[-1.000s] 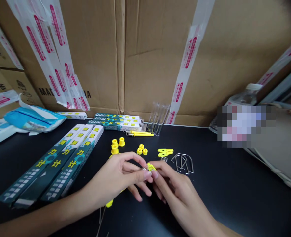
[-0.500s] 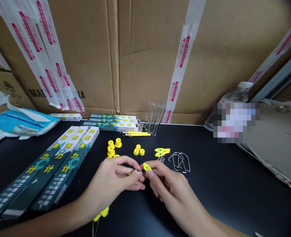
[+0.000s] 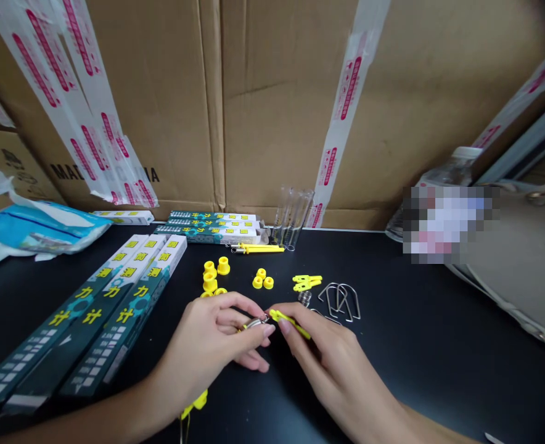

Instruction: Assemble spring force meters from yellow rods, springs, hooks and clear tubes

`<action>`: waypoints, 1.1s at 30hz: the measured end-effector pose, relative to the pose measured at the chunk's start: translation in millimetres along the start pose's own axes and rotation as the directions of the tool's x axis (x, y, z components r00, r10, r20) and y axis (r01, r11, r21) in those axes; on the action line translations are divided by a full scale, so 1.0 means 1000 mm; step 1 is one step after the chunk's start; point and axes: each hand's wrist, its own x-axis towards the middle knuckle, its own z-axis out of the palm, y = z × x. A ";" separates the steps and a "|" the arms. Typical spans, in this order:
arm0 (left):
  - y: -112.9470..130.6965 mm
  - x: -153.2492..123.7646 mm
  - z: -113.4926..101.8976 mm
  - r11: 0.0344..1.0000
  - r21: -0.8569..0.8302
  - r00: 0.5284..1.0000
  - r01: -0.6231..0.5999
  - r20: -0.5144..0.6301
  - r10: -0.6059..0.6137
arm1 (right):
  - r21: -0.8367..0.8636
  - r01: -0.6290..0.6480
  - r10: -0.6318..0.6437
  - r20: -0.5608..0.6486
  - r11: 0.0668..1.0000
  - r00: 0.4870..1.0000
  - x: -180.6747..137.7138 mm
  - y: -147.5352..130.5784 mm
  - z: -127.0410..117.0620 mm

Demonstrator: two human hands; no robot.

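In the middle of the table, my left hand (image 3: 203, 339) pinches a small metal spring (image 3: 255, 322), its end loop pointing right. Thumb and forefinger of my right hand (image 3: 332, 354) grip a flat yellow plastic piece (image 3: 293, 324) with a hole near its tip. The tip is right beside the spring's loop; whether they touch I cannot tell. Two similar yellow pieces (image 3: 306, 282) lie beyond my right hand, near loose springs (image 3: 304, 298) and bent wire hooks (image 3: 341, 301). Yellow flanged caps (image 3: 210, 282) and smaller yellow rings (image 3: 262, 279) stand behind my left hand.
Printed long boxes (image 3: 129, 296) lie at left, more boxes (image 3: 217, 228) at the back. Clear tubes (image 3: 292, 219) stand beside yellow rods (image 3: 258, 248). A plastic bottle (image 3: 452, 166) and a bag (image 3: 522, 259) are at right. A cardboard box (image 3: 277, 105) walls the back.
My right hand has turned the yellow piece, so more of its length shows and its tip points left at the spring. My left hand's lower fingers have loosened slightly.
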 end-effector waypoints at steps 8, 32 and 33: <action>0.001 0.002 0.000 1.000 0.004 0.999 -0.030 -0.032 0.030 | -0.062 0.000 0.004 0.066 0.998 0.998 -0.002 0.001 0.002; -0.001 0.003 -0.004 0.983 0.085 0.985 -0.164 0.073 0.158 | -0.032 0.033 -0.030 0.092 0.999 0.995 0.000 -0.001 0.000; 0.000 0.003 -0.004 0.982 0.096 0.985 -0.164 0.079 0.157 | -0.023 0.035 -0.033 0.092 0.999 0.995 0.000 -0.001 0.000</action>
